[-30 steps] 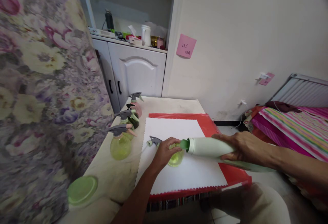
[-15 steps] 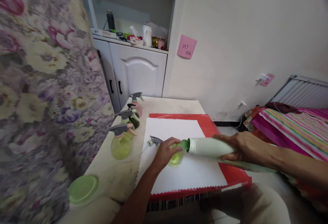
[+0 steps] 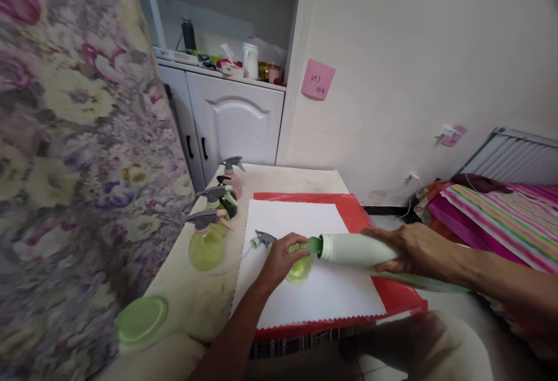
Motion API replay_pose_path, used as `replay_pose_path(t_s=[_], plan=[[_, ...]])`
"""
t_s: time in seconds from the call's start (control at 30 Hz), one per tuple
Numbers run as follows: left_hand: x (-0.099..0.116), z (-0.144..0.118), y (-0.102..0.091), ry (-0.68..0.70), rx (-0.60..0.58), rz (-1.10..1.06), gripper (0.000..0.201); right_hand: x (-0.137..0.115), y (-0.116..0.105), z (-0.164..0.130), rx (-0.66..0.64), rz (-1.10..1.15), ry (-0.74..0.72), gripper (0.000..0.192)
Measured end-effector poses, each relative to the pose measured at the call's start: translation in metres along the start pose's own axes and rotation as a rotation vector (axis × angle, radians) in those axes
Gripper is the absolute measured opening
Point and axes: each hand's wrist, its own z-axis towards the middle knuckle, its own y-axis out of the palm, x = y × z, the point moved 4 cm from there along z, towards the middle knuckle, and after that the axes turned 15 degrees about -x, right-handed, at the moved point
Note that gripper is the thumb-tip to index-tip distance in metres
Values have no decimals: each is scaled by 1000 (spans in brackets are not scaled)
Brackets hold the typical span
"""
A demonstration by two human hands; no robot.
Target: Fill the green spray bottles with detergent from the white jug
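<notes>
My left hand [image 3: 282,263] is closed round the neck of a small round yellow-green spray bottle [image 3: 299,270], which stands without its top on a white sheet [image 3: 322,299]. In my right hand [image 3: 412,248] is a pale green jug [image 3: 355,250], tipped almost level. Its darker green spout [image 3: 314,245] points left over the bottle's mouth, close to my left fingertips. Whether liquid is flowing cannot be made out. A grey spray head [image 3: 264,238] with a thin tube lies left of the bottle, partly behind my left hand.
Several spray bottles stand along the table's left side, the nearest a yellow one [image 3: 206,248] with a grey and peach head. A round green lid [image 3: 143,318] lies at the front left. Red sheeting [image 3: 355,212] is under the white sheet. A floral curtain [image 3: 87,154] hangs at left.
</notes>
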Motion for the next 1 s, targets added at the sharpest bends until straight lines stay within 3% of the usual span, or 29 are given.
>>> replay_pose_path(t_s=[0.73,1.0], plan=[[2,-1,0,-8,-8,-4,16,2,5,0,-15,4,14,68],[2,-1,0,-9,-4,-1,15,7,25,-1,4,114,56,64]])
